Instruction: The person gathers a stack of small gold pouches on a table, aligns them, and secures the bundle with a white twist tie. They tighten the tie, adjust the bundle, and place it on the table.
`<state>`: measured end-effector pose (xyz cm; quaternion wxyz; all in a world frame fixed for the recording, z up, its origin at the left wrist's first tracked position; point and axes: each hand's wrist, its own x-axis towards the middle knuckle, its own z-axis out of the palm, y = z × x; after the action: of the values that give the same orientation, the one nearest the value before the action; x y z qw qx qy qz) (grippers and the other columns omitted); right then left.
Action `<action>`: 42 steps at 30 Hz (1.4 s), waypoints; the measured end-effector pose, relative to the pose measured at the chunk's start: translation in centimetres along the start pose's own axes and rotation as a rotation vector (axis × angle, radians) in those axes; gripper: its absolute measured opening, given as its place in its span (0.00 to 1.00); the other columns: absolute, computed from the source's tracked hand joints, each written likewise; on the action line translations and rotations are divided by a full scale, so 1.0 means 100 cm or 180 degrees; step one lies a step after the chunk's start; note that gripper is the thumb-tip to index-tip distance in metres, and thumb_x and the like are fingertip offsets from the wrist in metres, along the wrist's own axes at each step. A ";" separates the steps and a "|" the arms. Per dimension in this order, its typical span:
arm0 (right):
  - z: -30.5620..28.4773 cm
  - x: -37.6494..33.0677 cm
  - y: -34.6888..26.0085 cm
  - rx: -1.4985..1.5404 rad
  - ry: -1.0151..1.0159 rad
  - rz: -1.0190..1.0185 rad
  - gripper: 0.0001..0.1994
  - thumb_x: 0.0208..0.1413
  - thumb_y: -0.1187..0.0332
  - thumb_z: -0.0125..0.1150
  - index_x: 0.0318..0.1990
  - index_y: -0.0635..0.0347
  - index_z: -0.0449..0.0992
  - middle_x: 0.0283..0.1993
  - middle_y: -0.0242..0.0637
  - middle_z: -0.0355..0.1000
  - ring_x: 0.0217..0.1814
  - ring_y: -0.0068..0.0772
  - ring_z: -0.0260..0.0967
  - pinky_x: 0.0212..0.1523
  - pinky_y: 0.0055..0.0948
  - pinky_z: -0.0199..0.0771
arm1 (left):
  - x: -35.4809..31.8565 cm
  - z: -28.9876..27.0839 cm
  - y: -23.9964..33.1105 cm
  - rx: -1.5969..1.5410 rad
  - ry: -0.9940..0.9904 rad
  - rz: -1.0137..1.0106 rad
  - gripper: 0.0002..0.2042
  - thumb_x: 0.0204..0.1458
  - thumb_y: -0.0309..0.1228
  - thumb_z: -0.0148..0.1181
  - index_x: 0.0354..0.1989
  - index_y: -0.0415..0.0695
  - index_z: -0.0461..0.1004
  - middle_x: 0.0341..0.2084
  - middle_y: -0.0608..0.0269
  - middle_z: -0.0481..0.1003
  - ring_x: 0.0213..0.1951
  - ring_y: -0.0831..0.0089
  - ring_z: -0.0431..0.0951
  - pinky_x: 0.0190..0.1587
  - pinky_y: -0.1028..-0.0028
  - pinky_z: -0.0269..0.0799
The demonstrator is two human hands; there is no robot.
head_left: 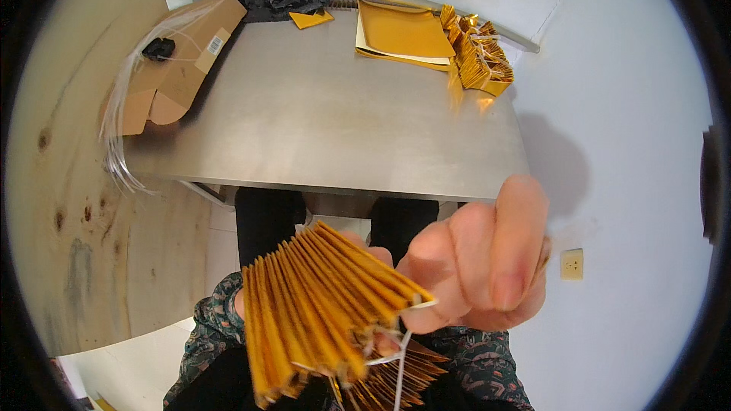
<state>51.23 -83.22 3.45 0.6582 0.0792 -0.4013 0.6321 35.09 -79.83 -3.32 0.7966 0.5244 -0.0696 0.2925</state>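
Gold paper strips [320,312], folded and stacked into a fanned bundle, sit close under the camera, in front of the near edge of the table [320,122]. The strips run lengthwise from lower left up to upper right, their upper ends spreading out like a fan toward the right hand [480,259]. A white string [400,358] loops around the bundle near its lower part and hangs down.

Beyond it, the grey metal table carries a flat stack of gold sheets [403,34] at the far side, with a heap of finished gold bundles [480,61] just beside it on the right. A flattened brown cardboard box [179,61] lies at the far left corner, clear plastic strands [122,122] trailing off its edge, and a black plastic bag [285,1] sits at the back.

The right hand is curled closed, pinching the upper right corner of the bundle. The left hand is hidden behind the strips; whether it grips them cannot be told.
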 end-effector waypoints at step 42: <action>-0.096 -0.004 -0.051 -0.0478 0.0357 -0.0380 0.11 0.72 0.63 0.44 0.39 0.59 0.65 0.20 0.20 0.48 0.19 0.15 0.41 0.16 0.20 0.41 | 0.024 0.006 -0.044 0.1212 0.0849 -0.0195 0.47 0.36 0.38 0.82 0.64 0.34 0.61 0.56 0.53 0.72 0.59 0.66 0.72 0.66 0.69 0.62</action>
<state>59.99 -78.58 -1.13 0.7202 0.0179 -0.4046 0.5633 39.51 -80.63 -5.57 0.6940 0.6238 0.1087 0.3427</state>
